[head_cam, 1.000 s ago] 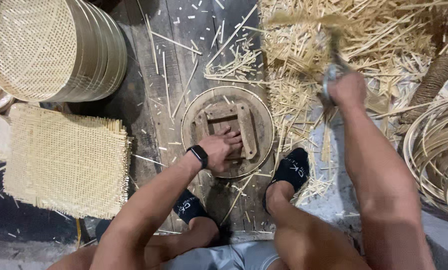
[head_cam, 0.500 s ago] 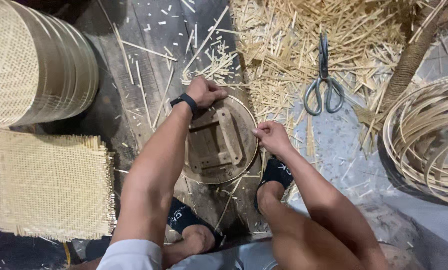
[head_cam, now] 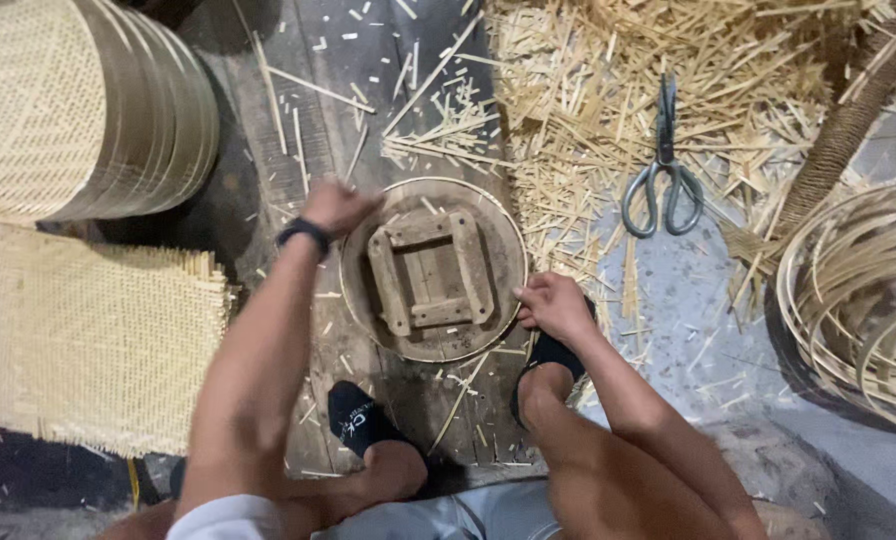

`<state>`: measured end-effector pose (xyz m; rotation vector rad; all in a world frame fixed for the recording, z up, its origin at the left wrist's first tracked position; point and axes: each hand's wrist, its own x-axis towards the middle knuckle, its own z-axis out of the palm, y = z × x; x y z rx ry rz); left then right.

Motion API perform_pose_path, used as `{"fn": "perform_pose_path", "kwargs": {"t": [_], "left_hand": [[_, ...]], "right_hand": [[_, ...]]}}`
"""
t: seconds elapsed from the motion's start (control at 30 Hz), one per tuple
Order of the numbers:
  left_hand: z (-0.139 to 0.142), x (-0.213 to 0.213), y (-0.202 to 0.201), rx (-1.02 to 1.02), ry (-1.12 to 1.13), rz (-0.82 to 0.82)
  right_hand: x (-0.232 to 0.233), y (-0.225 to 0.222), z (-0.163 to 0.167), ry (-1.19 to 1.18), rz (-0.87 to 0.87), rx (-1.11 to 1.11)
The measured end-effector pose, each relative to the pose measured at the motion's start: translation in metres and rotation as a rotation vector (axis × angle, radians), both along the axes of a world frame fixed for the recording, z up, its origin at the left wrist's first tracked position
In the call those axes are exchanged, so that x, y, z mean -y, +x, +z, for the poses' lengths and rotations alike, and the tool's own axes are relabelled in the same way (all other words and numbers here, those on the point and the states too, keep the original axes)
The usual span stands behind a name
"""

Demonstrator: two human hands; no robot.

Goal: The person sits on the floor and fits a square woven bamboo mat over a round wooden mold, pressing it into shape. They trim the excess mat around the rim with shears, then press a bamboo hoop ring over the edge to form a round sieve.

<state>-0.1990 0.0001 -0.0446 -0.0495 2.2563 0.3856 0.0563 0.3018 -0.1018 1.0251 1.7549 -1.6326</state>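
Wooden round form (head_cam: 433,270) lies on the floor planks (head_cam: 298,120) between both feet; left hand (head_cam: 336,207) grips its rim at ten o'clock, right hand (head_cam: 553,305) pinches it at four. Seemingly turning it; next calls for steady, even rotation.

Left hand (head_cam: 338,207) and right hand (head_cam: 553,305) gripping round wooden disc (head_cam: 488,235), scissors (head_cam: 663,185) nearby

Scissors (head_cam: 663,180) lie on bamboo offcuts (head_cam: 608,90). A stack of woven trays (head_cam: 78,110) stands above a woven mat (head_cam: 88,340). Coiled bamboo hoops (head_cam: 858,300) sit at right.
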Motion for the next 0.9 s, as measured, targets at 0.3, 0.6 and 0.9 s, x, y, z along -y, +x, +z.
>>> {"fn": "perform_pose_path", "kwargs": {"t": [0.3, 0.6, 0.9], "left_hand": [[-0.031, 0.050, 0.024, 0.045, 0.389, 0.582], [-0.019, 0.029, 0.196, 0.317, 0.619, 1.190], [-0.078, 0.025, 0.247, 0.148, 0.796, 1.237]], "right_hand": [[-0.004, 0.004, -0.007, -0.006, -0.096, -0.109], [-0.020, -0.027, 0.006, -0.191, -0.178, 0.002], [-0.006, -0.019, -0.002, -0.075, -0.187, -0.111]]}}
